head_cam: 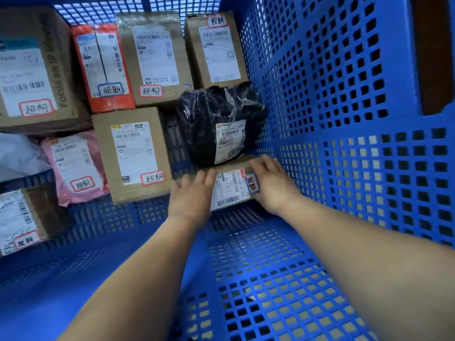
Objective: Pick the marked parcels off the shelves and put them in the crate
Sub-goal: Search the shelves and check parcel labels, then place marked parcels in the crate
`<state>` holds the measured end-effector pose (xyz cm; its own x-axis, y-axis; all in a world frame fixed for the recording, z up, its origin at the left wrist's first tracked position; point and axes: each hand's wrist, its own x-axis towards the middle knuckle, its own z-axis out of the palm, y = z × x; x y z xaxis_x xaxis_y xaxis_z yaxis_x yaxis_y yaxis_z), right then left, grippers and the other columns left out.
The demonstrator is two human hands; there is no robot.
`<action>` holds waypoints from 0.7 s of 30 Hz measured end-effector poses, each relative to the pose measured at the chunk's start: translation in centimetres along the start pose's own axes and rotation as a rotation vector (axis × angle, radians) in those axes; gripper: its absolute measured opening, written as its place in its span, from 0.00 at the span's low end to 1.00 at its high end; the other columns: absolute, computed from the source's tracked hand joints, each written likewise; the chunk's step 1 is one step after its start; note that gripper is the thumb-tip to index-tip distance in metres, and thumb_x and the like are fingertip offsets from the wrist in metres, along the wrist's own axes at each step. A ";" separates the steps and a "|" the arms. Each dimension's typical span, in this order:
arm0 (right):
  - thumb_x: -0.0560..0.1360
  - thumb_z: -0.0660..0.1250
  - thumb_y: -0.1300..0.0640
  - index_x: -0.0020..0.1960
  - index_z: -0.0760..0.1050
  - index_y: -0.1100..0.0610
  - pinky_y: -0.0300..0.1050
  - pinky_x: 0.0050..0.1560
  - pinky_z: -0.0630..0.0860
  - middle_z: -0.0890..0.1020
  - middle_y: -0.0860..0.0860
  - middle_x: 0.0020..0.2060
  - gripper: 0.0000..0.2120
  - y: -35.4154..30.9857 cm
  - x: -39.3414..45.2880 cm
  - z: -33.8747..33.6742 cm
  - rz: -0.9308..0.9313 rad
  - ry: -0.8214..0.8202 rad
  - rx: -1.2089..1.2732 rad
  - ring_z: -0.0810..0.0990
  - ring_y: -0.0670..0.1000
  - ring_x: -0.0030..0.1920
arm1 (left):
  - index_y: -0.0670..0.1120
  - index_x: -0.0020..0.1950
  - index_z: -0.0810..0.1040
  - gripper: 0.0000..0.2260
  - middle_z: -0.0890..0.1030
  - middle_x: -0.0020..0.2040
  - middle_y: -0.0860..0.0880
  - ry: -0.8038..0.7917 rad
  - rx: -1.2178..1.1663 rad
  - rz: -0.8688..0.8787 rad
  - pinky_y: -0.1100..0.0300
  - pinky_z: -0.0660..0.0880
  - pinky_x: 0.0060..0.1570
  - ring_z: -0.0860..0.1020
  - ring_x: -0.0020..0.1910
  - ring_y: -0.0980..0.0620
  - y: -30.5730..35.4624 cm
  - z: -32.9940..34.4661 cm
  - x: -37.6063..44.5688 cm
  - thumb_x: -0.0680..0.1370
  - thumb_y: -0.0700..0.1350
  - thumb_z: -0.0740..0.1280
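Observation:
I am looking down into a blue perforated crate (344,168). A small cardboard parcel (229,190) with a white label and a marked sticker lies on the crate floor by the right wall. My left hand (192,195) lies on its left end with fairly straight fingers. My right hand (270,183) grips its right end, fingers curled over the far edge. Just behind it sits a black plastic-wrapped parcel (219,124).
Several marked parcels fill the far and left parts of the crate: brown boxes (130,151) (155,57) (216,48), an orange box (103,67), a pink bag (73,166) and a large box (32,75). The crate floor (246,279) near me is bare mesh.

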<state>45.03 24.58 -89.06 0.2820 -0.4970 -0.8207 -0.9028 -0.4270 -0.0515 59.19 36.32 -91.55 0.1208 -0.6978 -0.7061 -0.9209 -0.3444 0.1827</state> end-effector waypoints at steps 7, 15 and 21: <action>0.74 0.63 0.69 0.78 0.39 0.50 0.46 0.74 0.52 0.39 0.48 0.77 0.44 0.4 0.0 -0.6 0.039 -0.067 0.042 0.44 0.50 0.77 | 0.48 0.77 0.43 0.42 0.54 0.76 0.44 0.012 -0.007 -0.075 0.47 0.56 0.73 0.54 0.75 0.38 -1.4 0.9 0.4 0.75 0.52 0.69; 0.76 0.66 0.61 0.78 0.41 0.50 0.51 0.76 0.54 0.42 0.49 0.78 0.42 -1.0 -2.5 -1.8 0.031 -0.027 0.040 0.45 0.51 0.78 | 0.47 0.78 0.43 0.41 0.52 0.78 0.45 0.027 -0.192 -0.108 0.51 0.55 0.74 0.51 0.76 0.43 -1.9 -2.6 -2.2 0.76 0.52 0.68; 0.76 0.65 0.61 0.78 0.43 0.52 0.49 0.75 0.49 0.46 0.49 0.78 0.41 -2.6 -7.0 -4.8 -0.027 0.101 0.013 0.46 0.52 0.78 | 0.46 0.78 0.44 0.40 0.57 0.76 0.45 0.086 -0.175 -0.104 0.52 0.59 0.71 0.56 0.75 0.44 -1.1 -7.5 -7.0 0.76 0.51 0.68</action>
<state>46.98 25.59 -80.46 0.3371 -0.5595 -0.7572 -0.8983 -0.4318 -0.0809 62.13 36.85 -81.65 0.2505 -0.7012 -0.6676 -0.8243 -0.5160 0.2328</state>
